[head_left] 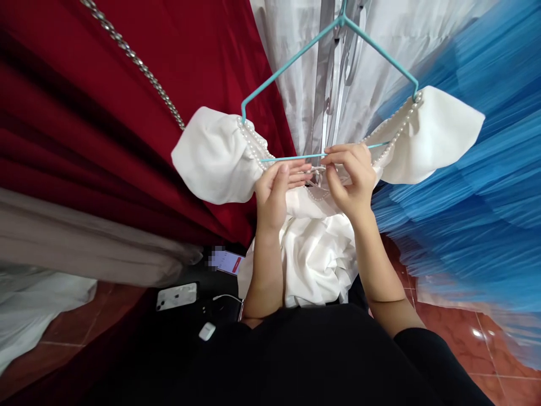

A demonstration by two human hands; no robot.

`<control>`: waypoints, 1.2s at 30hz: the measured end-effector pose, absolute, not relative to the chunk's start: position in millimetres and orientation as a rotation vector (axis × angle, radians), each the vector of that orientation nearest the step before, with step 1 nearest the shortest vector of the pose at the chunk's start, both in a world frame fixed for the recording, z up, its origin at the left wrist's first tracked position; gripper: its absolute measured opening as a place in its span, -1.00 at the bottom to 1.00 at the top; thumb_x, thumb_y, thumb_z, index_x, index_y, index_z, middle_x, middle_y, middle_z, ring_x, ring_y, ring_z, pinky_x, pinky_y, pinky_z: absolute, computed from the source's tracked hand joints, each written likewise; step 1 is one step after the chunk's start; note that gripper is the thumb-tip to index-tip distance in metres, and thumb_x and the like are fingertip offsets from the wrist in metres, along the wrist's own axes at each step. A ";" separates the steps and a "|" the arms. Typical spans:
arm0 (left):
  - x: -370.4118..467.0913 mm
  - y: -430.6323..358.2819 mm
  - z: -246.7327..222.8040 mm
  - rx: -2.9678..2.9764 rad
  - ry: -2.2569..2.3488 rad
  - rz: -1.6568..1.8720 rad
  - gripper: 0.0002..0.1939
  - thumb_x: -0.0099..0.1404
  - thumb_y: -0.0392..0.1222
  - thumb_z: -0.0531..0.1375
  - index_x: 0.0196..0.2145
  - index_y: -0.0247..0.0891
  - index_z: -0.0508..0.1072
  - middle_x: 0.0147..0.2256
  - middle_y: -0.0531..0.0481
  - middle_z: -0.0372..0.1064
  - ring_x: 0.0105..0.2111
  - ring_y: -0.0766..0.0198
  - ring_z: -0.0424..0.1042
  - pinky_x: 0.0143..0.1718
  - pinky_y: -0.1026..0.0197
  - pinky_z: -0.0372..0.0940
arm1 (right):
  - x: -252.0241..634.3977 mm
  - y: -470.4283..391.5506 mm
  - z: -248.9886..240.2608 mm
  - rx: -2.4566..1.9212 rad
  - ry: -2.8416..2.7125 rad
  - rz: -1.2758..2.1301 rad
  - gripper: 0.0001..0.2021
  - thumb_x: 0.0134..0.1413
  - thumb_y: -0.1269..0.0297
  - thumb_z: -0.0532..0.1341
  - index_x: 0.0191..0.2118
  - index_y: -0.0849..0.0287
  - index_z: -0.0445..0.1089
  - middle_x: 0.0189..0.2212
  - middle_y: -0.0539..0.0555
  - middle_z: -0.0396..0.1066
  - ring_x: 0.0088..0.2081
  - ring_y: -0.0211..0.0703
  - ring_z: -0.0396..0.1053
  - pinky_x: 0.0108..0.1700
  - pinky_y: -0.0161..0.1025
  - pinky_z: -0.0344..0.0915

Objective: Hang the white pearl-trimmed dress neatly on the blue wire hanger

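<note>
A white dress [321, 256] with puffed sleeves and pearl trim [399, 132] along its neckline hangs from a turquoise hanger [291, 62]. Behind the hanger's lower bar, my left hand [274, 194] is at the neckline with its fingers stretched out flat to the right. My right hand [355, 177] is closed in a pinch near the bar and the middle of the neckline. What sits between its fingertips is too small to name. Between the two hands lies a thin white strip of the neckline, partly hidden by the fingers.
A red gown [220, 51] with a silvery beaded chain [131, 53] hangs on the left, and blue tulle [477, 186] on the right. White fabric [291, 73] hangs behind. Low on the left are a phone [176, 296], a lit screen [226, 261] and an earbud case [207, 331].
</note>
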State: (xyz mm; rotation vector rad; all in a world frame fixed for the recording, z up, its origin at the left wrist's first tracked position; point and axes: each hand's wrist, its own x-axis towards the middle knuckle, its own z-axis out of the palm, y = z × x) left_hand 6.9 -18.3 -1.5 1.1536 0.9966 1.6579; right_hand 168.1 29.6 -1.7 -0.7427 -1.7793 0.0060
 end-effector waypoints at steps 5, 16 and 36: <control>-4.1 -24.3 14.3 1.313 1.068 2.325 -0.90 0.44 -0.14 0.29 -0.26 -0.12 0.59 -0.34 0.07 0.51 -0.31 0.27 0.53 -0.17 0.15 0.46 | 168.4 28.8 -1.6 -0.696 -1.763 0.008 -0.81 0.27 0.44 0.13 -0.24 0.00 0.45 -0.11 -0.04 0.58 -0.10 -0.11 0.51 0.06 0.06 0.35; -52.7 28.0 29.5 1.613 1.117 2.110 -0.70 0.30 -0.44 0.24 -0.06 -0.15 0.54 0.02 -0.01 0.50 0.25 0.04 0.34 0.31 -0.04 0.28 | 169.3 33.3 -1.9 -0.728 -1.743 -0.062 -0.79 0.22 0.47 0.14 -0.30 0.02 0.45 -0.17 -0.03 0.58 -0.12 -0.11 0.51 0.01 0.03 0.33; -32.3 -3.2 -5.4 1.370 0.939 1.778 -0.56 0.30 0.17 0.37 -0.03 -0.18 0.54 -0.05 -0.15 0.60 -0.03 0.06 0.61 0.00 0.13 0.46 | 169.6 16.7 13.2 -0.766 -1.836 0.144 -0.78 0.13 0.53 0.21 -0.28 0.04 0.52 -0.03 -0.01 0.61 0.00 -0.10 0.53 0.13 0.02 0.40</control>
